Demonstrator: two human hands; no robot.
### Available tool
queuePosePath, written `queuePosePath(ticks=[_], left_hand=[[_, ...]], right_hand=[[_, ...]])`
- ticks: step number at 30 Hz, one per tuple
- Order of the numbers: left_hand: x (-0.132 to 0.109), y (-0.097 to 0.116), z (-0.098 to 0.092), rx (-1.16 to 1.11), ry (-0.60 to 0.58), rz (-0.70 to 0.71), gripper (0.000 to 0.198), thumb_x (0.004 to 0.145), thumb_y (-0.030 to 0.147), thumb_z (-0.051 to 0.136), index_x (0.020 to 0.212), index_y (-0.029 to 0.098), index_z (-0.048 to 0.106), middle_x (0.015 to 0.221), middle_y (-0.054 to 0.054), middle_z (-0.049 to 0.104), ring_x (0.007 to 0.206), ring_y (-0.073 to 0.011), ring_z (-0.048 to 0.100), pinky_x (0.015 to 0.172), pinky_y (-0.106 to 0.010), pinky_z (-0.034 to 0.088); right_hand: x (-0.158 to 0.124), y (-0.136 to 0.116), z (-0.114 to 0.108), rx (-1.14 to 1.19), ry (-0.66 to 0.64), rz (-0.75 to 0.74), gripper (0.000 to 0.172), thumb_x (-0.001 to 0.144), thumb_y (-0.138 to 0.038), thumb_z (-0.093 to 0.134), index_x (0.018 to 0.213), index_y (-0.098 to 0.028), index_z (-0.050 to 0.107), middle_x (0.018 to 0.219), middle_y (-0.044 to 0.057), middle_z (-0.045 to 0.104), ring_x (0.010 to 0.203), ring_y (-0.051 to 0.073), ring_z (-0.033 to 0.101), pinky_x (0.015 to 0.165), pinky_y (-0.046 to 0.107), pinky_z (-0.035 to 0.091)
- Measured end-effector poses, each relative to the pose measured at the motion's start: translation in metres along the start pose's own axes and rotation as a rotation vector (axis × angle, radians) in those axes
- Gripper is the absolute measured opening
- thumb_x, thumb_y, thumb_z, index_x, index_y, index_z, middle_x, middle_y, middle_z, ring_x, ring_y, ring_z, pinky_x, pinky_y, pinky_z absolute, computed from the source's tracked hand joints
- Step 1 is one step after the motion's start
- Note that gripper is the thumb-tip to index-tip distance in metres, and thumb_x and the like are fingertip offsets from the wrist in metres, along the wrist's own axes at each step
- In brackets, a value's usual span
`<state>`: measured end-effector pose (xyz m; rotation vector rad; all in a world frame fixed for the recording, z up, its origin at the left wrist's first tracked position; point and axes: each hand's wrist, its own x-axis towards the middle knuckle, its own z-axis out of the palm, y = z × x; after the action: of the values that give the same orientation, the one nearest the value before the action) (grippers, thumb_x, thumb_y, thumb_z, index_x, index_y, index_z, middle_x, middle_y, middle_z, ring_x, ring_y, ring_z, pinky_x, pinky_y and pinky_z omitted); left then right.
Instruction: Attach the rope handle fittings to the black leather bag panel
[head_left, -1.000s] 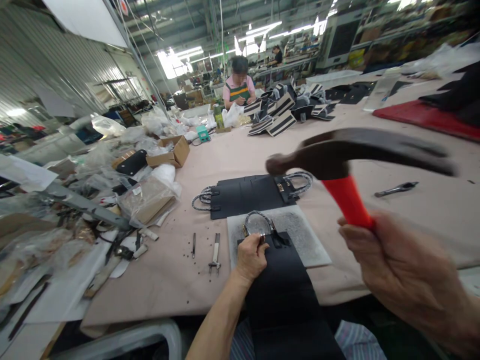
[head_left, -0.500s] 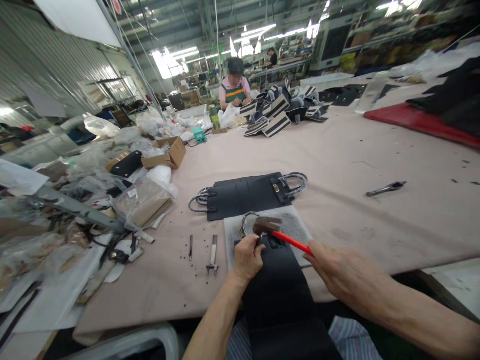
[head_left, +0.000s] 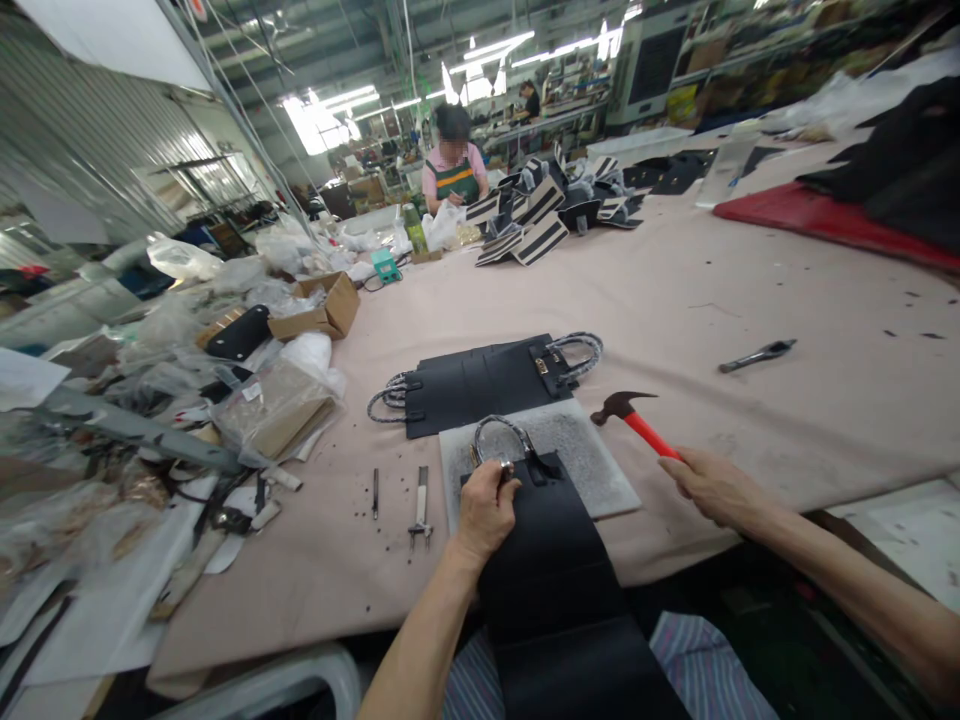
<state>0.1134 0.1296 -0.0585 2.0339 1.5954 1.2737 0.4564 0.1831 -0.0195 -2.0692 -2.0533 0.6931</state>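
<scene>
We see the person's left hand (head_left: pixel 486 505) resting on the top edge of a black bag (head_left: pixel 559 570). The bag lies partly on a grey pad (head_left: pixel 600 460) and hangs off the near edge of the table (head_left: pixel 675 290) towards the lap. The left fingers are curled shut around a small shiny metal piece (head_left: pixel 505 467) at the foot of the bag's looped handle (head_left: pixel 501 428).

The right hand (head_left: pixel 712 485) grips the red shaft of a hammer (head_left: pixel 634 418). Its dark head is held just above the table, to the right of the pad and apart from the bag.

A second black bag (head_left: pixel 480 380) lies flat just beyond the pad. Two slim metal tools (head_left: pixel 418 503) lie left of the pad, and another tool (head_left: pixel 757 353) lies well off to the right. At the far end a co-worker (head_left: pixel 452 172) sits beside a heap of striped bags (head_left: pixel 536 215).
</scene>
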Motion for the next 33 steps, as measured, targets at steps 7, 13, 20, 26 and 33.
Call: queuePosePath(ticks=[7, 13, 20, 26, 33], left_hand=[[0.011, 0.005, -0.014, -0.076, -0.106, -0.050, 0.023, 0.090, 0.014, 0.063, 0.112, 0.021, 0.068, 0.098, -0.006, 0.076, 0.092, -0.0209, 0.074, 0.088, -0.035, 0.060], [0.009, 0.007, -0.012, -0.095, -0.069, -0.076, 0.015, 0.090, 0.011, 0.061, 0.099, 0.020, 0.069, 0.092, -0.004, 0.076, 0.087, -0.0188, 0.074, 0.082, -0.031, 0.060], [0.007, 0.008, -0.007, -0.081, -0.049, 0.065, 0.015, 0.092, 0.012, 0.057, 0.099, 0.020, 0.068, 0.094, -0.005, 0.077, 0.088, -0.0178, 0.075, 0.082, -0.029, 0.061], [0.001, 0.015, -0.007, -0.071, 0.069, -0.083, 0.014, 0.094, 0.015, 0.058, 0.102, 0.021, 0.070, 0.096, -0.004, 0.078, 0.092, -0.0181, 0.075, 0.086, -0.031, 0.062], [-0.008, 0.011, -0.006, -0.147, 0.197, -0.144, 0.013, 0.098, 0.026, 0.059, 0.106, 0.020, 0.067, 0.099, -0.006, 0.078, 0.094, -0.0202, 0.077, 0.089, -0.036, 0.063]], right_hand=[[-0.007, -0.061, 0.047, -0.079, 0.278, -0.495, 0.043, 0.099, -0.032, 0.052, 0.138, -0.015, 0.055, 0.146, 0.019, 0.053, 0.133, 0.035, 0.050, 0.110, 0.050, 0.041], [-0.021, -0.118, 0.097, -0.062, 0.243, -0.661, 0.055, 0.095, -0.031, 0.061, 0.148, -0.022, 0.051, 0.153, 0.014, 0.049, 0.143, 0.035, 0.040, 0.118, 0.059, 0.032], [-0.018, -0.113, 0.100, -0.074, 0.210, -0.646, 0.054, 0.096, -0.030, 0.060, 0.149, -0.026, 0.051, 0.156, 0.012, 0.046, 0.146, 0.035, 0.037, 0.120, 0.060, 0.029], [-0.019, -0.115, 0.098, -0.073, 0.212, -0.641, 0.054, 0.096, -0.031, 0.060, 0.149, -0.025, 0.051, 0.156, 0.012, 0.046, 0.146, 0.036, 0.037, 0.120, 0.060, 0.029], [-0.019, -0.114, 0.098, -0.072, 0.195, -0.635, 0.054, 0.097, -0.032, 0.059, 0.150, -0.026, 0.051, 0.156, 0.011, 0.046, 0.147, 0.035, 0.035, 0.120, 0.059, 0.028]])
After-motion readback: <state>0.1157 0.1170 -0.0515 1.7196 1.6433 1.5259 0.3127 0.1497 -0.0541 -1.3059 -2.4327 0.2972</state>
